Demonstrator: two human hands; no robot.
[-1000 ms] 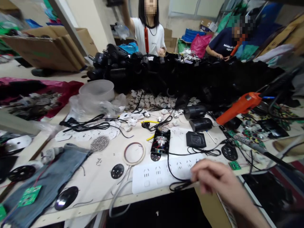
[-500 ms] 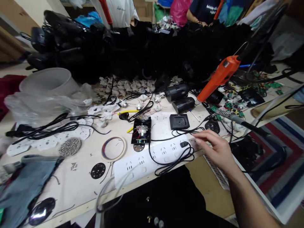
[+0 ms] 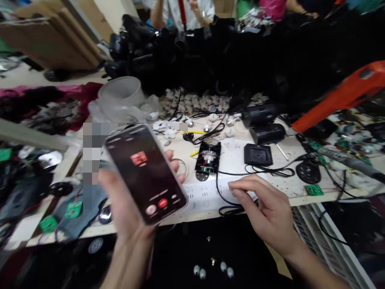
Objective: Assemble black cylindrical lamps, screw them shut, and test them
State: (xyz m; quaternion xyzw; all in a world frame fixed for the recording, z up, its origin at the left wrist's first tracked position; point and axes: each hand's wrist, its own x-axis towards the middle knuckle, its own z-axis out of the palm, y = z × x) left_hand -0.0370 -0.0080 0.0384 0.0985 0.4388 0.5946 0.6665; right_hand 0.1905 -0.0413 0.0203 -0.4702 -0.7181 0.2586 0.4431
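My left hand is wrapped round a smartphone, tilted with its lit screen facing me; a red button shows near the bottom of the screen. Its fingertips come out past the phone's right edge. My right hand hovers over the right end of a white power strip, thumb and forefinger drawn together, with nothing visible between them. Just behind the strip lies an opened black device with wires and a circuit board exposed. A black cable lies looped below my right fingers.
An orange electric screwdriver hangs at the right, beside a soldering iron. Black housings and a black square block lie behind my right hand. A translucent tub stands at the back left. Another person is across the bench.
My left hand has come into view holding the smartphone. The view has swung left, and my right hand now appears further left over the strip, its fingertips closer together.
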